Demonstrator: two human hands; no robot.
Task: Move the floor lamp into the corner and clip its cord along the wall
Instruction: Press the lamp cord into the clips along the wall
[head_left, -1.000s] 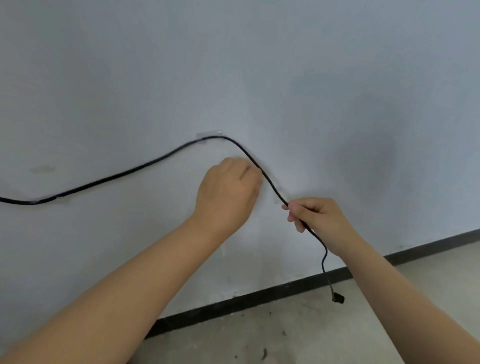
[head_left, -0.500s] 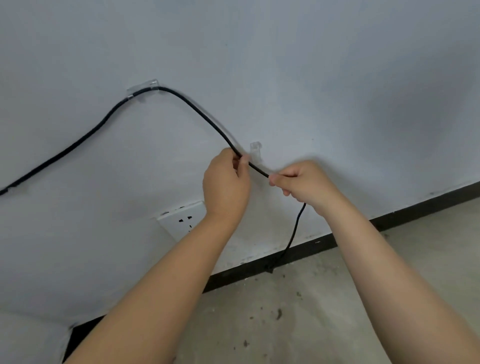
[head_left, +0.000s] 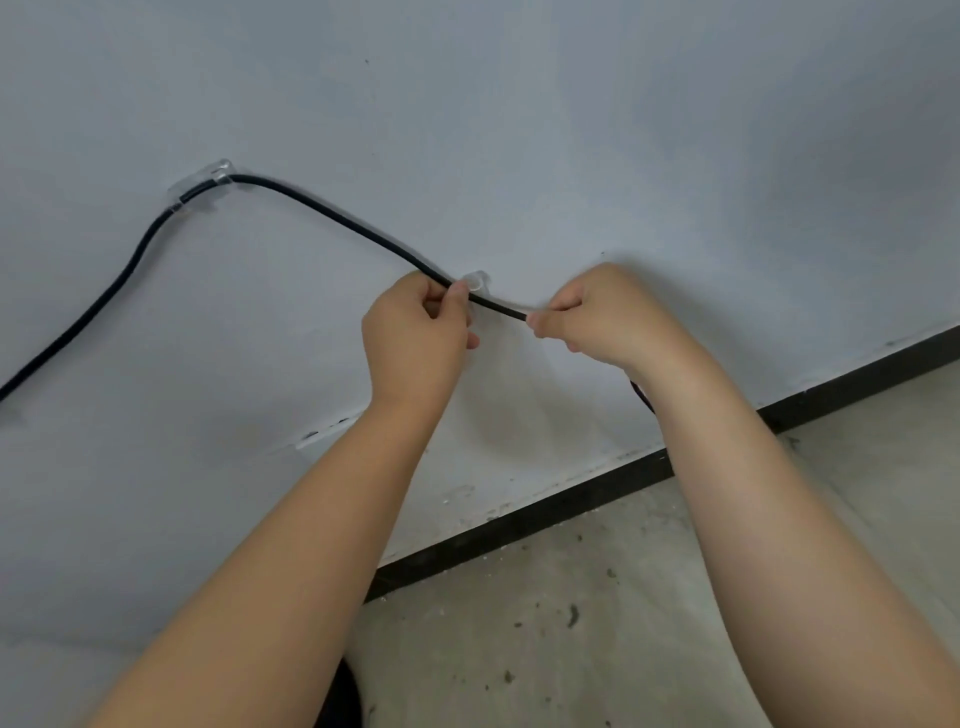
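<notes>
I can read no text, label, brand, number or sign anywhere in my view; nothing across the frame carries any print I can make out.

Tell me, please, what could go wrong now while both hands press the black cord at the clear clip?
1. The cord, pinched by the left hand and right hand, may slide past the clear clip instead of seating.
2. Pulling could perhaps loosen the upper clip from the wall.
</notes>
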